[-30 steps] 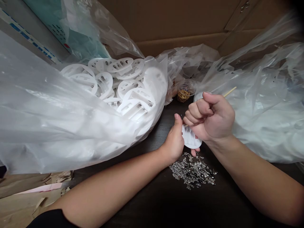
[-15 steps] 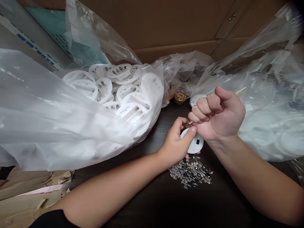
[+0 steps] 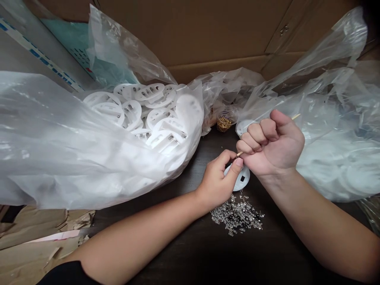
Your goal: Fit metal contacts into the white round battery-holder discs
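The left hand [image 3: 217,179] is closed around a white plastic disc [image 3: 242,179], with the thumb and fingers pinching its top edge. The disc has a small black square hole in it, and the hand hides part of it. The disc sits just above a dark surface [image 3: 178,247]. The right hand [image 3: 271,144] is squeezed into a tight fist around a thin wooden stick [image 3: 293,117]. One end of the stick pokes out past the top of the fist, and the other end pokes out near the left thumb, right by the disc.

Just below the disc is a messy pile of small shiny metal bits [image 3: 237,215]. Past the hands, a small clear cup of gold bits [image 3: 224,123] stands by the bags. Another white disc [image 3: 242,126] peeks out from behind the right fist. On the left, a big clear plastic bag [image 3: 74,162] holds lots of white discs [image 3: 133,113]. More clear plastic [image 3: 332,138] lies on the right. A brown cardboard box wall [image 3: 184,35] stands behind it all. Torn brown paper [image 3: 38,233] lies at the lower left.
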